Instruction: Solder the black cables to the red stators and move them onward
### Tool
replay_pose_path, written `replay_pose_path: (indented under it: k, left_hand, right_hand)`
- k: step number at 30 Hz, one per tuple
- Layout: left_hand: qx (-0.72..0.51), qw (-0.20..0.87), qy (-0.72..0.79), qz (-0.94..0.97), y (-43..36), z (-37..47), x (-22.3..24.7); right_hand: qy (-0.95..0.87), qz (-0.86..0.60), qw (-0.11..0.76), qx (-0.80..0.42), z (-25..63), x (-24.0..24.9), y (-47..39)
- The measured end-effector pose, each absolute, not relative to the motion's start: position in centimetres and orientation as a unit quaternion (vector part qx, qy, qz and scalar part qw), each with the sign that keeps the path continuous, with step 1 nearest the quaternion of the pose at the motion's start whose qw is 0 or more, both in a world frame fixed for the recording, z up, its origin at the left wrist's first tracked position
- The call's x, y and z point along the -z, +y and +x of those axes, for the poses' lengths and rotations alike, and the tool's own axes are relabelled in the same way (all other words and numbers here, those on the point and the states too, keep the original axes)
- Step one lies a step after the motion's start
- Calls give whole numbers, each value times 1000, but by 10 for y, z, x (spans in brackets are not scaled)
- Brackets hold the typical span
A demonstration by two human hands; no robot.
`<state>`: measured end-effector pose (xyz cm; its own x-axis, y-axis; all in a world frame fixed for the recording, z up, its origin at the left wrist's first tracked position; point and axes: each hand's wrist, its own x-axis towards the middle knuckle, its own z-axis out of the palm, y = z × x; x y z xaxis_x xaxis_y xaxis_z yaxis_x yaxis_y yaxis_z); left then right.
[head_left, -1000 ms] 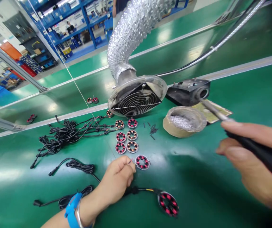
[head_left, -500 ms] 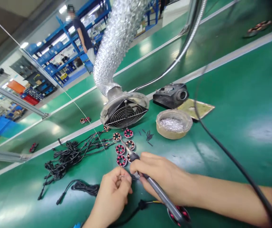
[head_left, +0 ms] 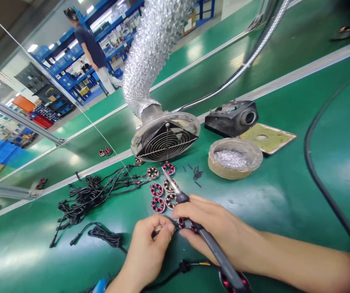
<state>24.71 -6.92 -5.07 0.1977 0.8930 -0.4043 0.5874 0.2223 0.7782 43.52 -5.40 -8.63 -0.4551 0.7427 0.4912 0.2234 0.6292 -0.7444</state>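
My right hand (head_left: 214,228) is closed around a dark soldering iron (head_left: 217,250), whose metal tip points up and left over the small round coils. Between its thumb and fingers, the same hand also holds a ring-shaped coil with red windings (head_left: 188,224). Just left of that coil, my left hand (head_left: 150,244) pinches something thin and dark, too small to make out. More coils (head_left: 158,204) lie beyond the hands. A black cable with bare coloured wire ends (head_left: 184,265) runs below, near another red coil (head_left: 243,283) partly hidden by the iron's handle.
Bundled black cables (head_left: 85,199) lie left, with a smaller coiled cable (head_left: 108,236) nearer. A fan hood (head_left: 165,142) hangs from a foil duct beyond the coils. Right of it are a round bowl (head_left: 236,173), a black holder (head_left: 228,120) and a yellowish pad (head_left: 272,138). A person walks behind.
The red coil in my right hand now shows clearly beside my left fingertips. The camera view has shifted slightly, and the person in the background appears farther left.
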Motion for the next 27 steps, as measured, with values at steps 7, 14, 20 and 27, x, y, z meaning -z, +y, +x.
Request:
replay_pose_path:
  k: [7, 14, 20, 27]
  left_hand:
    - [-144, 353, 608, 697, -88, 248, 53]
    - [-72, 357, 543, 756, -102, 250, 30]
    - [0, 183, 636, 750, -82, 196, -15]
    - [184, 176, 607, 752, -88, 110, -20]
  right_hand:
    - [-815, -273, 427, -282, 426, 91, -52]
    - [-827, -271, 436, -231, 422, 94, -53]
    - [-870, -293, 318, -235, 444, 74, -54]
    - [-881, -372, 255, -145, 470, 62, -105]
